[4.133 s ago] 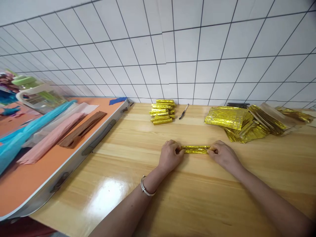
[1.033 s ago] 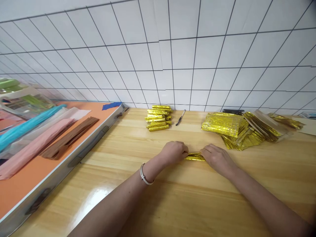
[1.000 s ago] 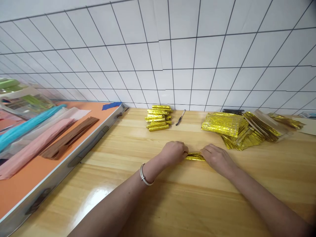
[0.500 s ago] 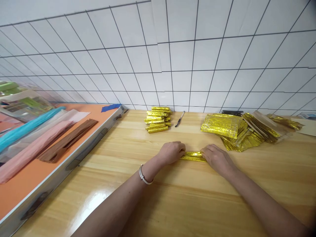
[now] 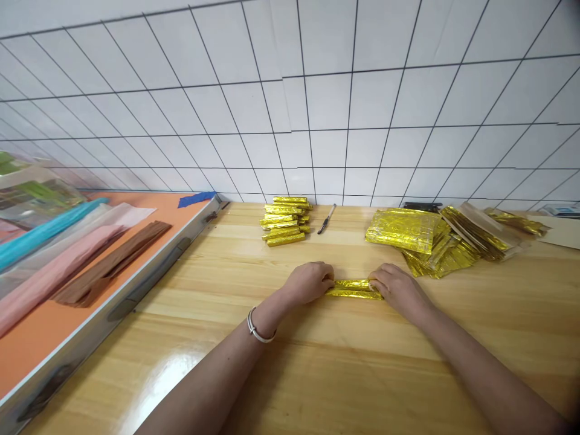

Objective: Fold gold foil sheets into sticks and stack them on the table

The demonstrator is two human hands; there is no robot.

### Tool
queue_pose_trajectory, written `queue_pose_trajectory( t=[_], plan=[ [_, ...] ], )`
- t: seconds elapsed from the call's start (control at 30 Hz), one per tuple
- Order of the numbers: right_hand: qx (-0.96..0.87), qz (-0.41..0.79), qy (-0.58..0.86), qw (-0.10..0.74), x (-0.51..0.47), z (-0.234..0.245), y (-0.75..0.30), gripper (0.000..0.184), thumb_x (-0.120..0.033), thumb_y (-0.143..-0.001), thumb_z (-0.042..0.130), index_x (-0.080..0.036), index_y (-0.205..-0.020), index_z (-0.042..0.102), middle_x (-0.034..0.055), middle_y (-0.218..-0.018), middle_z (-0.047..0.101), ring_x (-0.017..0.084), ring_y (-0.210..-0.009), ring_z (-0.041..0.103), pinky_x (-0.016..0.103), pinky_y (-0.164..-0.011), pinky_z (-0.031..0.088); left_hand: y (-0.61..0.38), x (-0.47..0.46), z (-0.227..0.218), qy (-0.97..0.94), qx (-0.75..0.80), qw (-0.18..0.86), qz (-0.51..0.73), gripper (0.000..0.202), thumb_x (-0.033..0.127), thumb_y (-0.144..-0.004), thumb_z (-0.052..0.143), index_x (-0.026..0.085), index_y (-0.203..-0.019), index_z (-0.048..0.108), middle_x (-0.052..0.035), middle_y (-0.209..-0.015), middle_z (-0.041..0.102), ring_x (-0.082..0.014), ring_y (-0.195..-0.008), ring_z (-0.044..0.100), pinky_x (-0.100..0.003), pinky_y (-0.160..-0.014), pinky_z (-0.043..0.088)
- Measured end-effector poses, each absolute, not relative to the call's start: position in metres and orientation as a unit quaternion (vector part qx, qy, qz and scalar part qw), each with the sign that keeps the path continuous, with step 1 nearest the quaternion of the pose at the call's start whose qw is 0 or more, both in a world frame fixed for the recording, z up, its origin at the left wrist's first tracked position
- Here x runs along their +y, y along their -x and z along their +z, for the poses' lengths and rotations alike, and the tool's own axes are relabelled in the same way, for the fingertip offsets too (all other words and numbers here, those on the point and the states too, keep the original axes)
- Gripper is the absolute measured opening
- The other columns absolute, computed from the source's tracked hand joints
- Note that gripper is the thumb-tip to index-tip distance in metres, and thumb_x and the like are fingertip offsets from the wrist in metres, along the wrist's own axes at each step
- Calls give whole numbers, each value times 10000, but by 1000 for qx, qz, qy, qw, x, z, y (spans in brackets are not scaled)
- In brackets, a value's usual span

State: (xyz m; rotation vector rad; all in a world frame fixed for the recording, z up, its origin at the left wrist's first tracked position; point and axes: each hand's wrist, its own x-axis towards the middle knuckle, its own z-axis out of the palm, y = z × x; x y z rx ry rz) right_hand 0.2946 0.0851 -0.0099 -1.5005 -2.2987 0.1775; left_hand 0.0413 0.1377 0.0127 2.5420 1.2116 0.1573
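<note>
A folded strip of shiny gold foil (image 5: 354,290) lies on the wooden table between my hands, with a crease along its length. My left hand (image 5: 310,283), a silver bangle on its wrist, is closed on the strip's left end. At the right end, my right hand (image 5: 396,287) pinches the foil with bent fingers. The fingertips partly hide both ends. Beyond my left hand rests a pile of narrow gold foil rolls (image 5: 285,220). A flat stack of gold foil sheets (image 5: 401,231) lies beyond my right hand.
A pen (image 5: 327,219) lies between the two gold piles. More foil in clear wrappers (image 5: 475,232) is at the back right. On the left, a raised orange surface (image 5: 136,254) with a pale edge bears brown crepe paper (image 5: 113,263), pink, white and blue rolls. A tiled wall stands behind.
The view has shifted slightly, moving the scene a little left. Both hands keep hold of the foil strip, and its front layer shows slightly wider and more apart from the back one.
</note>
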Motion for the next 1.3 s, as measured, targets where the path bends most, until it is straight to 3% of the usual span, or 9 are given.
queue_pose_trajectory(
  t=[0.4,0.73,1.0,1.3],
  plan=[
    [-836,120,488,219,85,-5,-306,136,-232,-888,481,-212,-899,615,44,-860,601,166,-834,559,293,-744,456,-38,127,17,-923,359,110,82,173,262,-900,439,186,-851,586,-31,-857,593,-154,-810,546,-248,-740,399],
    [-890,54,418,175,77,12,-303,244,-173,-914,406,-213,-862,641,56,-814,606,167,-812,539,271,-703,428,-27,127,24,-972,224,43,60,200,221,-933,398,188,-874,586,-35,-888,588,-149,-818,527,-257,-778,378],
    [-887,104,417,170,77,22,-303,240,-192,-894,441,-242,-854,672,36,-812,617,145,-754,556,236,-649,425,-26,127,33,-976,200,84,29,172,173,-903,443,207,-890,611,-36,-896,599,-153,-848,552,-249,-774,388],
    [-884,148,423,130,75,28,-309,296,-130,-845,465,-268,-996,678,37,-898,632,160,-822,586,253,-693,463,-22,124,38,-956,216,190,51,235,128,-883,452,221,-963,652,-47,-965,603,-143,-888,568,-230,-797,425]
  ],
)
